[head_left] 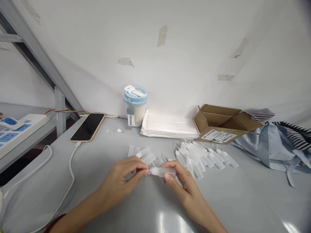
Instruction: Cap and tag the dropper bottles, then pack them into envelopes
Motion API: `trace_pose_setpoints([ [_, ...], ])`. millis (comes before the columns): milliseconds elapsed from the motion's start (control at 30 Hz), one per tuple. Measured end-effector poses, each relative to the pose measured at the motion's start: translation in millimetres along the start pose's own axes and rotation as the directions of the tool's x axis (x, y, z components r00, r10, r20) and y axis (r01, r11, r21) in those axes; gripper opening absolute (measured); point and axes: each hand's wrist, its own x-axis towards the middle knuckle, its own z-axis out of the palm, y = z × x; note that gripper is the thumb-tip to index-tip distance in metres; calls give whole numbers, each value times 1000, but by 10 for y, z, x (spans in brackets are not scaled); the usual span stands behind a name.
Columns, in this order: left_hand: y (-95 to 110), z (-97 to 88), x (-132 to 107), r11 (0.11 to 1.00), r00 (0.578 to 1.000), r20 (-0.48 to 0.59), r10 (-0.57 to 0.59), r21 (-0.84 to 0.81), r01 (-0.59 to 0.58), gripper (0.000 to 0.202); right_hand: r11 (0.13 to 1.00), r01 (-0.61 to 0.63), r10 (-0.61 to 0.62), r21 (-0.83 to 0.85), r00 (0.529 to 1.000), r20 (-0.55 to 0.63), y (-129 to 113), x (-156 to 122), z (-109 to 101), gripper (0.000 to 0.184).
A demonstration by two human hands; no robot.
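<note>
My right hand (181, 181) is closed round a small translucent squeeze bottle (165, 172), which lies level with its white nozzle end pointing left. My left hand (126, 174) pinches the tip at that end between thumb and fingertips; the fingers hide whether a separate cap is in them. Behind the hands lie several loose clear bottles (144, 152), partly covered by my left hand. Right of them spreads a pile of similar bottles with white tops (199, 157), some with thin curved straps.
A phone (87, 127) on a white cable (72, 165) lies left. Near it are a small strapped cap (110, 133) and a white needle tip (120, 130). Along the wall stand a blue-lidded cup (136, 110), white padded mailers (170, 124), an open cardboard box (218, 124) and a blue cloth bag (274, 145).
</note>
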Motion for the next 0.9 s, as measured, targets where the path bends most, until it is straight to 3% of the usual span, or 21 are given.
trace_pose_setpoints([
  [100, -61, -114, 41, 979, 980, -195, -37, 190, 74, 23, 992, 59, -71, -108, 992, -107, 33, 45, -40, 21],
  [200, -128, -212, 84, 924, 941, -336, 23, 366, 108, 21, 973, 45, -101, -227, 965, -242, 73, 72, -108, 21],
  [267, -159, -243, 102, 884, 949, -315, 26, 450, 126, 23, 948, 41, -125, -316, 960, -250, 88, 74, -149, 20],
  [367, -195, -275, 108, 829, 971, -178, -161, 509, 231, 26, 896, 69, -148, -439, 978, -148, 86, 66, -195, 15],
  [467, -257, -343, 90, 804, 920, 26, -392, 496, 328, 29, 829, 50, -109, -557, 991, -73, 83, 63, -226, 10],
  [533, -307, -404, 76, 811, 884, 119, -453, 467, 352, 32, 755, 28, -93, -655, 994, -64, 107, 67, -234, 8],
  [600, -335, -454, 68, 816, 890, 108, -442, 460, 349, 38, 671, 19, -115, -741, 990, -79, 157, 78, -220, 9],
  [733, -291, -464, 75, 808, 923, -27, -384, 473, 350, 44, 523, 49, -238, -851, 967, -91, 278, 114, -128, 22],
  [900, -172, -337, 94, 850, 940, -90, -330, 404, 337, 38, 435, 63, -301, -898, 951, -79, 345, 147, -21, 27],
])
